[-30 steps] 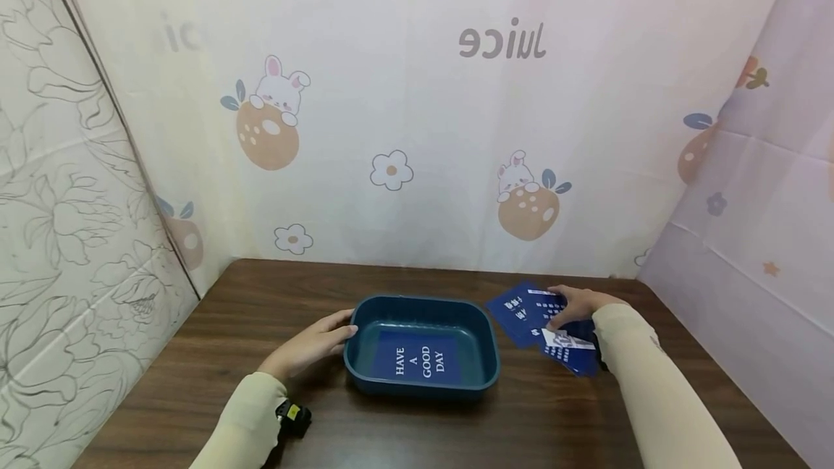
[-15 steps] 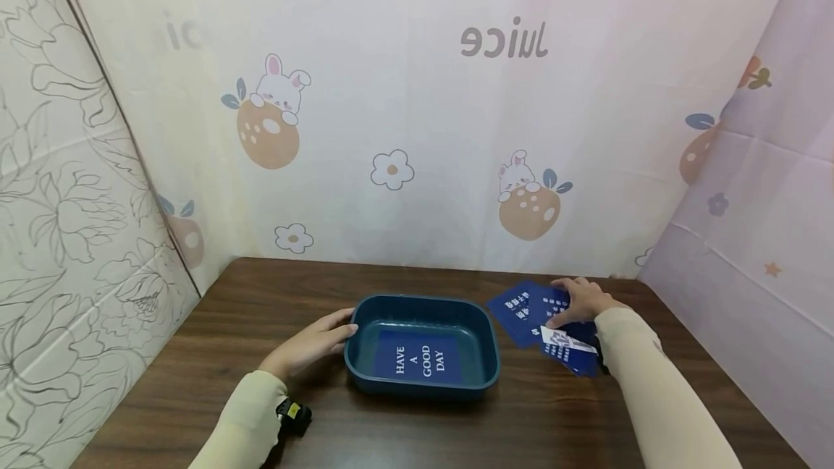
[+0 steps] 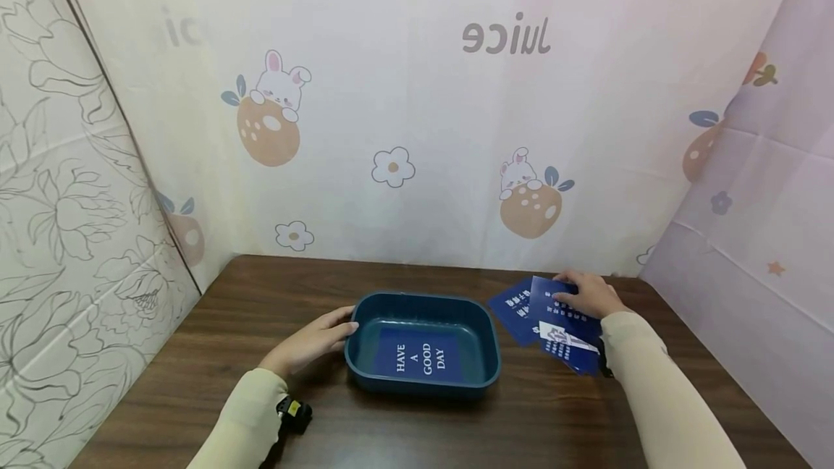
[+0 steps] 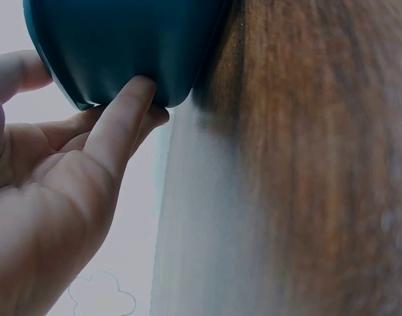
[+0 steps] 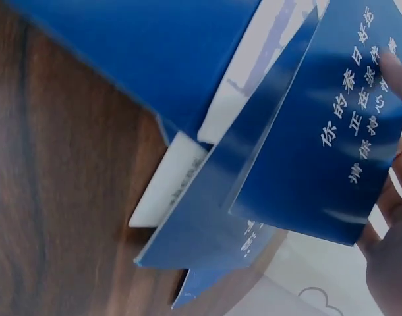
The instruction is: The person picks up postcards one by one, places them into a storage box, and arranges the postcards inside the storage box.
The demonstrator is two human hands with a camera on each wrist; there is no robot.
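My left hand [image 3: 311, 344] grips the left end of a dark teal plastic basin [image 3: 423, 388]. In the left wrist view its thumb is over the rim and the fingers [image 4: 125, 115] touch the outer wall. Flat in the basin lies a blue card [image 3: 387, 353] reading "HAVE A GOOD DAY". To the right, my right hand [image 3: 594, 297] pinches a blue card [image 5: 306, 164] with white Chinese characters, thumb on its face and fingers behind. The held card is tilted up above a spread of several blue cards [image 3: 515, 310] and a white-printed one [image 3: 554, 335].
The dark wooden table [image 3: 456, 433] carries the basin and cards. Behind it hangs a printed curtain [image 3: 417, 93], with another cloth on each side. A black wrist camera [image 3: 296, 415] sits by my left forearm.
My right hand has moved slightly up and to the right, raising one blue card off the spread. The left hand and the basin have stayed in place.
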